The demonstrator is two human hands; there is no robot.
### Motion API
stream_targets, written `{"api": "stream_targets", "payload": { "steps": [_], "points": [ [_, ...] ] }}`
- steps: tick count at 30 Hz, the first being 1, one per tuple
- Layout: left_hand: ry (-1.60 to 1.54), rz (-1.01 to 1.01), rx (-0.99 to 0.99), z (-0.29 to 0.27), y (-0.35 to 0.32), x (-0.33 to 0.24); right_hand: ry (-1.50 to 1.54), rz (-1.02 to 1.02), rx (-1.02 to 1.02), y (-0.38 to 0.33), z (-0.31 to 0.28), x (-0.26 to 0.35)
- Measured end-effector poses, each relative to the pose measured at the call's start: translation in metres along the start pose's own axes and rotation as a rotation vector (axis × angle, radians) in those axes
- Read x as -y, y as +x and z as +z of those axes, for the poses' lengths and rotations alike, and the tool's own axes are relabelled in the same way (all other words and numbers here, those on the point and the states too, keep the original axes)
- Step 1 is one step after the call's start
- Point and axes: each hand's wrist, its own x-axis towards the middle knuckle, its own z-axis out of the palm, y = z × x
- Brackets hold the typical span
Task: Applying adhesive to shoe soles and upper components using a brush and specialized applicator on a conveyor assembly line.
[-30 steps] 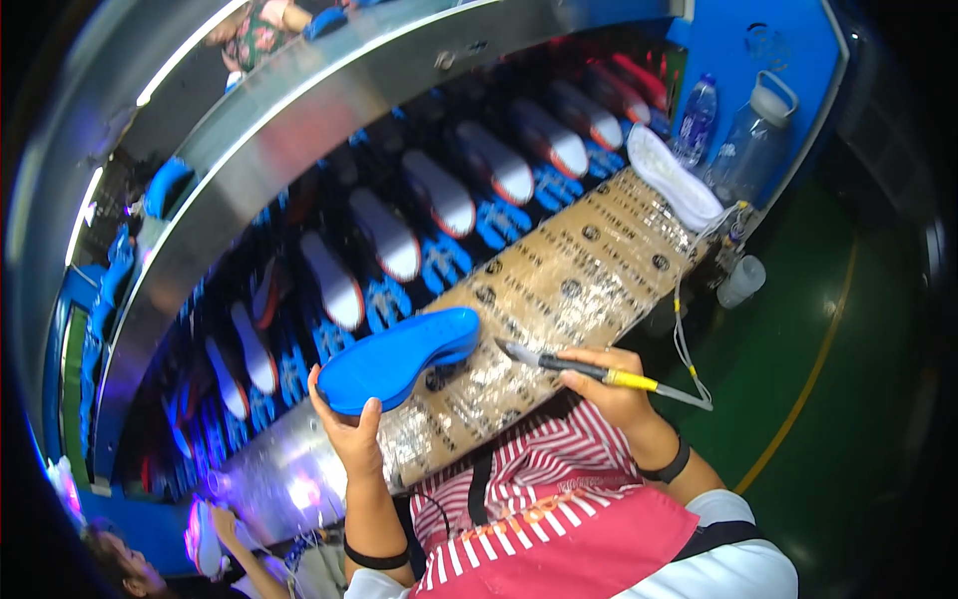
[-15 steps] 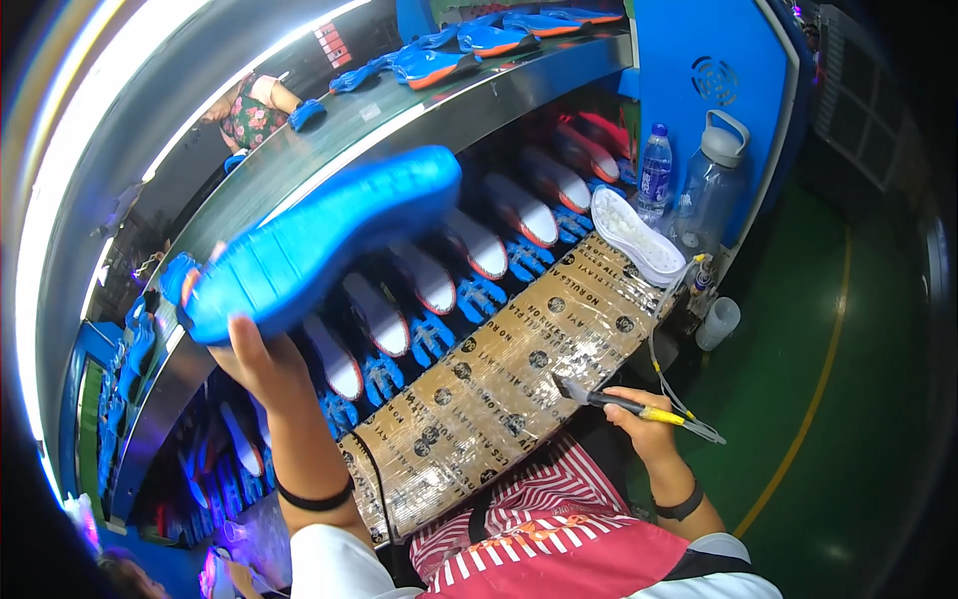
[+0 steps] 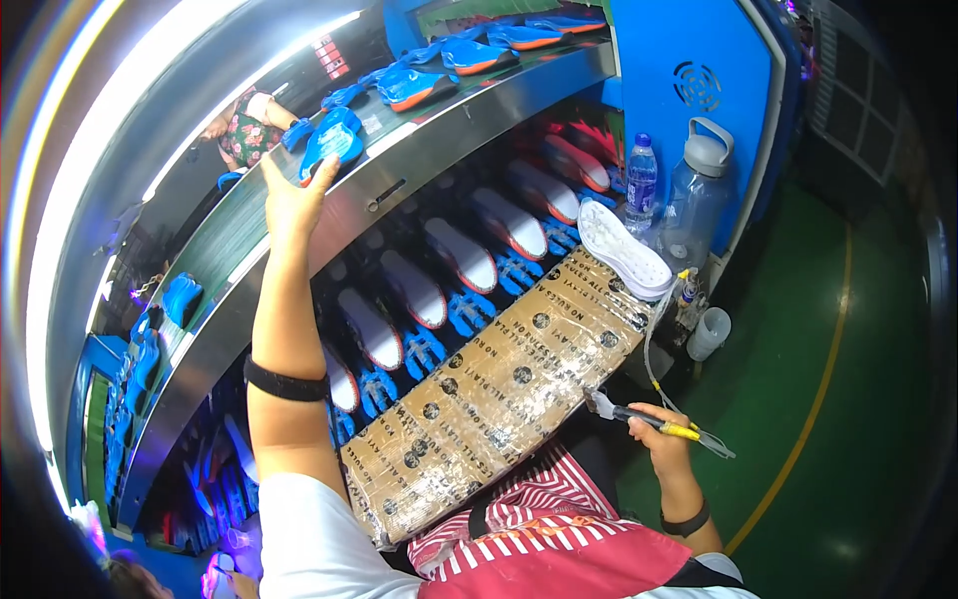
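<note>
My left hand reaches up over the metal edge of the conveyor. Its thumb and fingers are spread around the near end of a blue shoe sole, which lies on the belt; whether they still touch it I cannot tell. My right hand grips a flat brush with a dark handle and yellow tape. The brush's pale tip hangs just off the front edge of a cardboard-covered board wrapped in clear film. At the board's far right end rests a white shoe sole.
Several blue and orange soles lie along the conveyor. Below it stand rows of pale-bottomed shoe uppers. Two bottles, one small and one large, and a cup are at right. A person works beyond the belt.
The blue sole has gone from my raised left hand onto the conveyor, and that arm now stretches farther away. My right hand with the brush has shifted slightly right and down.
</note>
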Motion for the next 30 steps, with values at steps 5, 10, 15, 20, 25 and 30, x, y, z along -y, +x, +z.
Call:
{"api": "stream_targets", "payload": {
  "steps": [5,10,15,20,25,30],
  "points": [
    [0.216,-0.026,0.234,0.029,0.009,-0.008,-0.009,0.026,0.047,0.003,-0.01,0.001],
    [0.285,-0.082,0.298,0.057,0.022,-0.013,0.013,0.053,0.041,0.0,-0.001,-0.001],
    [-0.005,-0.049,0.362,0.039,0.05,0.038,-0.016,0.077,0.021,-0.013,0.023,-0.007],
    [0.552,-0.052,-0.058,-0.056,0.028,0.086,-0.011,0.103,0.005,-0.036,0.042,-0.014],
    [0.905,-0.32,0.181,-0.204,0.021,0.189,-0.002,0.103,0.095,-0.052,0.079,-0.02],
    [0.639,0.053,0.248,-0.28,-0.017,0.226,-0.003,0.084,0.209,-0.06,0.128,-0.025]
  ]
}}
